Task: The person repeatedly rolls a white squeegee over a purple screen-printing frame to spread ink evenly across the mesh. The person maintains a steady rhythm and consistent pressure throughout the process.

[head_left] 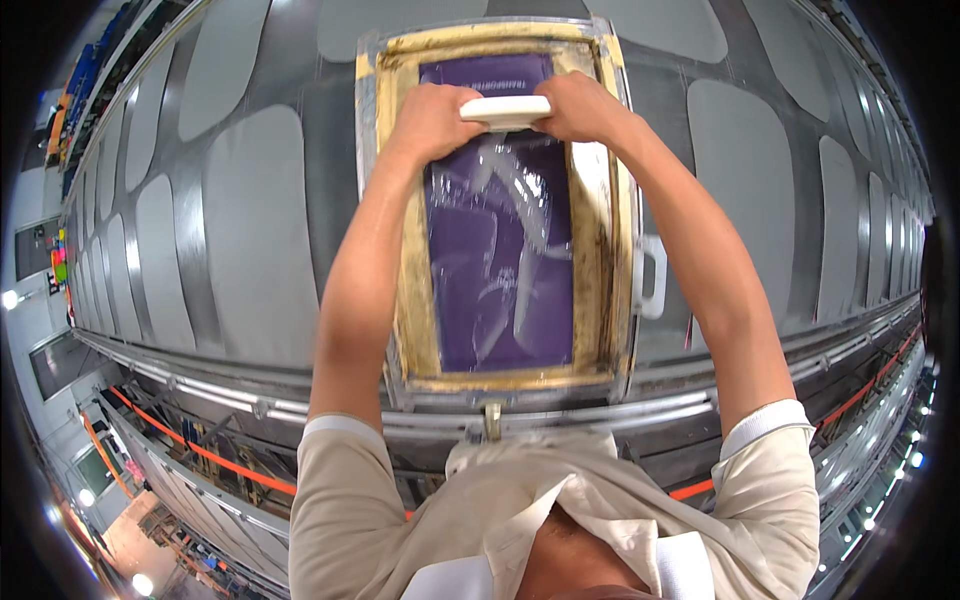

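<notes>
A printing screen frame lies in front of me on the long table. Its inner border is yellowish and stained, and its middle is a purple mesh panel with glossy, clear-whitish smears across it. Near the far end of that panel, a pale squeegee spans between my hands. My left hand is closed on its left end, and my right hand on its right end. Both arms reach forward over the frame. The squeegee's lower edge is hard to make out.
Grey rounded fabric pieces lie in rows on the dark table to either side. A white handle sticks out from the frame's right side. Metal rails run along the near table edge, with an orange strip below.
</notes>
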Motion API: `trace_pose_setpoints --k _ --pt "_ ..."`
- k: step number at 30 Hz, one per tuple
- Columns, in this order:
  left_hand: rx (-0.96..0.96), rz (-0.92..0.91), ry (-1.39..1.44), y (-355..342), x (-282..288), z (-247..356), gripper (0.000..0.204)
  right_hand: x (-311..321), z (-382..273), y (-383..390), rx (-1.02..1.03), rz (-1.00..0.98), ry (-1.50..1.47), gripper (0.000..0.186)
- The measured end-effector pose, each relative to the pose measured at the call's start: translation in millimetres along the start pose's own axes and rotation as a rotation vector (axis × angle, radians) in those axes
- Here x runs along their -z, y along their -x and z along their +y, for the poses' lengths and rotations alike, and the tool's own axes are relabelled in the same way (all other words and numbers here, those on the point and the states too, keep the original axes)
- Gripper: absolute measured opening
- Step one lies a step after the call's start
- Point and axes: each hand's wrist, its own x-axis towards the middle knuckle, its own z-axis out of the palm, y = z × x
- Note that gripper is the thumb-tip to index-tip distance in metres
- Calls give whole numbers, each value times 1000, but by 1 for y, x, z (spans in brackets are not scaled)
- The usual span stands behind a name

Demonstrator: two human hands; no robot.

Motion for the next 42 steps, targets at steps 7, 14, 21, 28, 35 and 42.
trace_pose_setpoints --k 7,14,21,28,35,42 --pt "-81 1 58 183 -35 87 18 -75 -86 177 -58 -50 -87 16" --pt "-124 18 3 287 -61 125 20 -90 -144 263 54 11 -81 19" --pt "-136 -1 -52 148 -21 68 17 -39 -81 142 36 -28 107 21" --pt "-97 15 -127 -45 31 -7 30 29 24 -44 -33 -32 62 32" --pt "54 -31 -20 -105 29 -46 38 44 49 -100 -62 -56 -44 35" --pt "16 7 -35 -43 15 -20 30 10 30 -55 -45 -61 -41 33"
